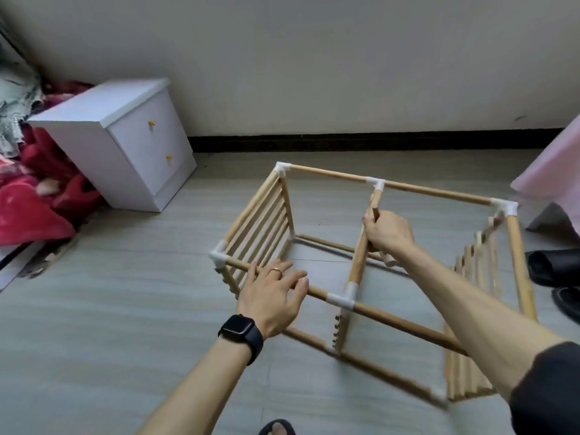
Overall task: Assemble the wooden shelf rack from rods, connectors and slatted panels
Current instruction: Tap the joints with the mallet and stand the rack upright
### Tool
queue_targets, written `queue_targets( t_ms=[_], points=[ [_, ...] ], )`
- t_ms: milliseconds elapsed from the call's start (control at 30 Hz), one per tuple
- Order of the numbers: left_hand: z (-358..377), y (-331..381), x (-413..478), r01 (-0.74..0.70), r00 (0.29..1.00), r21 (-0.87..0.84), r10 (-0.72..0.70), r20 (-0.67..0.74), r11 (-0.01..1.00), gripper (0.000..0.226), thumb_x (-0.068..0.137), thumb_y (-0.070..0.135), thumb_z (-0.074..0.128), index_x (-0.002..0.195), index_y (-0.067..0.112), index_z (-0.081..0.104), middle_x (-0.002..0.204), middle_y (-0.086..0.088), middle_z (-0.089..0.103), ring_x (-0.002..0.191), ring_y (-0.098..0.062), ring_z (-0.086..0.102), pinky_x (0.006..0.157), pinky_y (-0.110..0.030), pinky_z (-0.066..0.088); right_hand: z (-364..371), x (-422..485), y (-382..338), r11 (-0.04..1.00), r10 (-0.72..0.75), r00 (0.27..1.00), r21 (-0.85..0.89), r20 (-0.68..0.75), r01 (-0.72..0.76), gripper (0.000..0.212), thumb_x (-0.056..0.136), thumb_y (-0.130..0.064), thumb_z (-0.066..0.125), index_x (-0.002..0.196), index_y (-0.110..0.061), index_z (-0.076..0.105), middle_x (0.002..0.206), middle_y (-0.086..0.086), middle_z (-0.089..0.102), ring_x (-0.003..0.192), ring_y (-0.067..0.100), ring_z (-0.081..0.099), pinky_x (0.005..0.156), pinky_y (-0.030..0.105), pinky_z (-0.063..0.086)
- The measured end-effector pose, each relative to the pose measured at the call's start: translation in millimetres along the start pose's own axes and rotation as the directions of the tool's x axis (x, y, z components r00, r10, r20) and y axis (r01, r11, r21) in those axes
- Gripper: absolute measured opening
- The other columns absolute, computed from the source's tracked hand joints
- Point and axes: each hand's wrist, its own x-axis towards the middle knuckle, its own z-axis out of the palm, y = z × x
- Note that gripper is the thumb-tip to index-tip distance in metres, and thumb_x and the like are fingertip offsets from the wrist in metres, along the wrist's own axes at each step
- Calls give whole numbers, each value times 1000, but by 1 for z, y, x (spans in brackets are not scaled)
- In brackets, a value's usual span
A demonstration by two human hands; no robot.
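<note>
Your left hand [270, 293] lays released fingers [293, 279] over the rack [332, 174] rail beneath them, your right hand [389, 230] fingers grasping a short rod [390, 260].

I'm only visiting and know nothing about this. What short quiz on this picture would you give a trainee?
1. True or false: the right hand grips the middle rod of the wooden rack.
2. How many yellow knobs show on the white cabinet? A one, B two, C four.
3. Fill in: the black watch sits on the ___ wrist.

Key: 1 true; 2 B; 3 left.
</note>
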Motion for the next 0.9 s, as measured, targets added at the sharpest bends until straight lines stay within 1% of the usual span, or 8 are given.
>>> queue_targets(
  t_ms=[167, 367, 467, 567, 633, 700, 767, 900],
  points=[
    [-5, 12, 8, -83, 995, 148, 91, -48, 985, 62, 93, 69, 10, 85, 33, 59, 83, 10, 60, 88, -14, 55, 97, -40, 35, 4, 0, 12, 997, 24, 999, 69, 29, -26, 52, 106, -47, 35, 95, -9, 69, 95, 15, 74, 97, 39, 67, 90, 47, 53],
    [-5, 19, -2, -150, 987, 117, 142, 74, 982, 67, 92, 76, 8, 82, 31, 57, 66, 9, 52, 61, -9, 47, 82, -38, 41, -11, -9, 25, 936, -1, 997, 351, 71, -24, 58, 85, -66, 68, 113, -16, 56, 101, 0, 69, 77, 18, 73, 76, 39, 62],
    [-3, 24, -15, -138, 987, 60, 132, 89, 989, 63, 92, 76, 15, 96, 35, 63, 74, 12, 55, 69, -9, 50, 83, -38, 42, -34, -33, 36, 807, -97, 967, 588, 234, -61, 88, 80, -71, 67, 143, -16, 44, 126, 1, 50, 91, 20, 70, 66, 27, 58],
    [-2, 9, -28, -121, 978, -57, 109, -180, 991, 43, 98, 63, 36, 123, 38, 61, 117, 11, 62, 112, -12, 54, 98, -36, 41, -52, -72, 44, 722, -186, 978, 688, 89, 75, 41, 94, -61, 53, 118, -28, 58, 122, 2, 60, 82, 18, 73, 62, 25, 58],
    [-2, -9, -40, -22, 892, -187, -66, -447, 982, 41, 96, 51, 50, 132, 34, 57, 139, 5, 52, 128, -14, 46, 102, -36, 37, -58, -99, 48, 670, -240, 970, 729, 34, 140, 13, 105, -33, 49, 109, -30, 61, 116, 2, 64, 73, 14, 72, 60, 24, 58],
    [1, -30, -55, 117, 744, -401, -348, -571, 909, 54, 88, 44, 57, 139, 28, 49, 147, -1, 41, 131, -18, 40, 102, -38, 36, -58, -126, 43, 623, -342, 937, 764, 76, 165, 23, 107, -15, 45, 110, -30, 62, 109, 1, 68, 63, 14, 66, 55, 23, 56],
    [8, -51, -68, 171, 666, -640, -566, -485, 749, 65, 85, 42, 57, 145, 22, 39, 149, -7, 37, 135, -23, 37, 107, -43, 36, -52, -151, 29, 635, -422, 899, 746, 116, 201, 26, 107, -12, 44, 112, -36, 54, 95, 7, 67, 57, 7, 56, 51, 21, 49],
    [22, -76, -74, 331, 818, -796, -575, -25, 506, 36, 95, 22, 58, 129, 25, 48, 133, -1, 54, 129, -25, 50, 99, -45, 50, -22, -180, -5, 786, -507, 850, 482, 142, 387, 17, 106, -36, 44, 120, -30, 53, 78, -1, 56, 64, 1, 52, 65, 23, 41]
  ],
)
